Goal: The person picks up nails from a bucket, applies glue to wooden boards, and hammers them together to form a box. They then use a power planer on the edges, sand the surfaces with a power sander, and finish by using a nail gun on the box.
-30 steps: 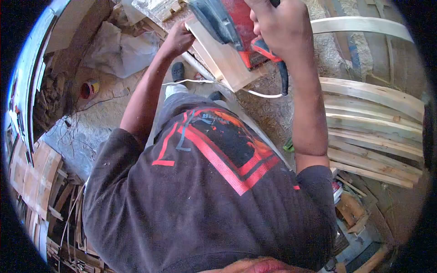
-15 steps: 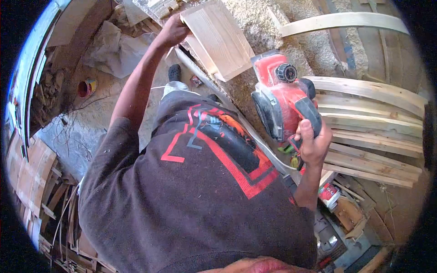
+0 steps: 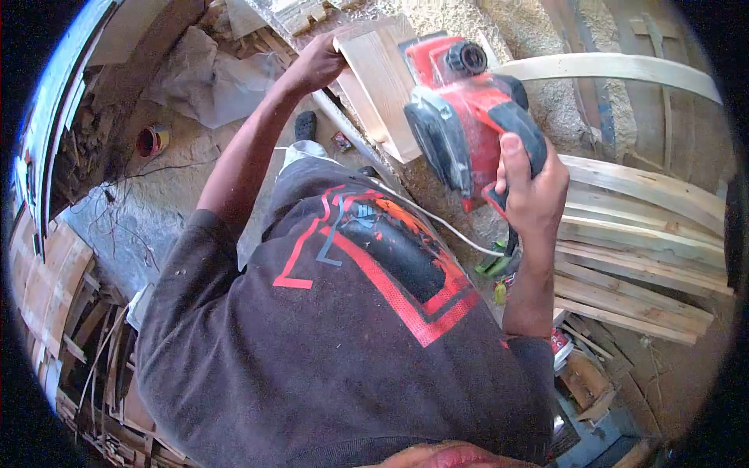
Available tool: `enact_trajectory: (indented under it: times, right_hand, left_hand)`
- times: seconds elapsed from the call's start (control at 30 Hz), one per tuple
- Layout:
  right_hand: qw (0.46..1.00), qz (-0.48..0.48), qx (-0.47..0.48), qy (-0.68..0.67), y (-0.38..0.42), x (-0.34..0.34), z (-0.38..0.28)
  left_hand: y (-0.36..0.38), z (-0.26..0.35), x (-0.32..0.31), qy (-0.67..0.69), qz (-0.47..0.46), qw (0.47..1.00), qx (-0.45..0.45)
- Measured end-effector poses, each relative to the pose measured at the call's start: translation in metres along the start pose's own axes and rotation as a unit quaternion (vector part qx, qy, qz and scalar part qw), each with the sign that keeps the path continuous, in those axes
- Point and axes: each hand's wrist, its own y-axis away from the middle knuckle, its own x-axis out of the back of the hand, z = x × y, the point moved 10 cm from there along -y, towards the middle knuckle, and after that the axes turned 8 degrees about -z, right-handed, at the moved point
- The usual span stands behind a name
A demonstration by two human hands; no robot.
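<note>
Left hand gripping a wooden board, at twelve o'clock in view, by its ten-o'clock corner; right hand closed around the rear handle of an electric planer at one o'clock; timber strips at three.

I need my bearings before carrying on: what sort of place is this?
Probably a woodworking shop: there's a power planer in the right hand, stacked boards and scattered wood shavings.

The planer is right of the board, with slats farther right and a bucket left.
</note>
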Motion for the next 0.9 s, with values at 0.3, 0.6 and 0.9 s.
enact_trajectory:
  times: [0.3,0.6,0.9]
  right_hand:
    - [0.993,0.009,0.108,0.042,-0.091,-0.023,-0.061]
    - [0.996,0.039,-0.009,-0.083,0.043,0.059,0.002]
    - [0.998,0.025,-0.029,-0.040,0.111,0.039,0.065]
  left_hand:
    - [0.001,0.018,-0.001,0.023,0.014,1.000,-0.005]
    - [-0.001,-0.005,0.001,-0.007,0.016,1.000,-0.021]
    - [-0.001,0.000,0.001,0.014,0.028,0.999,-0.011]
